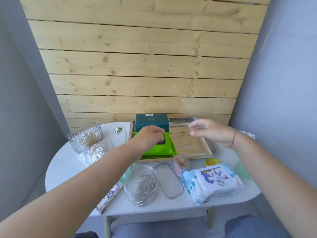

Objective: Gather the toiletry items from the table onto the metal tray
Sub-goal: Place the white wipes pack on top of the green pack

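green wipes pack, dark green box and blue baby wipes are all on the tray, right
Not quite. The head view shows the blue baby wipes on the table, in front of the metal tray; the green wipes pack and dark green box are on it.

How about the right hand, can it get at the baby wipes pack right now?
Probably yes. The right hand hovers open and empty over the metal tray, and the baby wipes pack lies uncovered on the table nearer the person, with nothing stacked on it.
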`<action>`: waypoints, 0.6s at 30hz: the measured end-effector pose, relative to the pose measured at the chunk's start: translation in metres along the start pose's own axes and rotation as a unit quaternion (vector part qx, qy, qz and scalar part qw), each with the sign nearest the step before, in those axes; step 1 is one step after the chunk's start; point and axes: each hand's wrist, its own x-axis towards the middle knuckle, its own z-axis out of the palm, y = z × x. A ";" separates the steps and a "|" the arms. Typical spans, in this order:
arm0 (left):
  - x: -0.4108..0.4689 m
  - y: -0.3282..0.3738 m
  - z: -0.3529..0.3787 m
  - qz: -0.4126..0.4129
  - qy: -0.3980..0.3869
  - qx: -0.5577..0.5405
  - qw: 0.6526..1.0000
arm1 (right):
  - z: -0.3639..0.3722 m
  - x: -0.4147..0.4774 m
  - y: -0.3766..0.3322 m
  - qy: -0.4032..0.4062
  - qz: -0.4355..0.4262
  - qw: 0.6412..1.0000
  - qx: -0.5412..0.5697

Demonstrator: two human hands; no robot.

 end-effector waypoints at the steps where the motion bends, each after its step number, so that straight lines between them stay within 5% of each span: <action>1: -0.005 0.002 0.007 0.019 -0.019 0.024 0.999 | -0.005 -0.012 0.005 -0.036 0.005 0.999 -0.037; 6: -0.023 -0.004 0.065 0.172 -0.093 0.289 0.937 | 0.007 -0.060 0.029 -0.180 -0.001 0.929 -0.323; 10: -0.035 -0.019 0.121 0.256 -0.083 0.476 0.837 | 0.027 -0.086 0.061 -0.135 -0.018 0.889 -0.438; 18: -0.034 -0.020 0.169 0.248 -0.012 0.593 0.766 | 0.033 -0.087 0.095 -0.007 -0.063 0.886 -0.459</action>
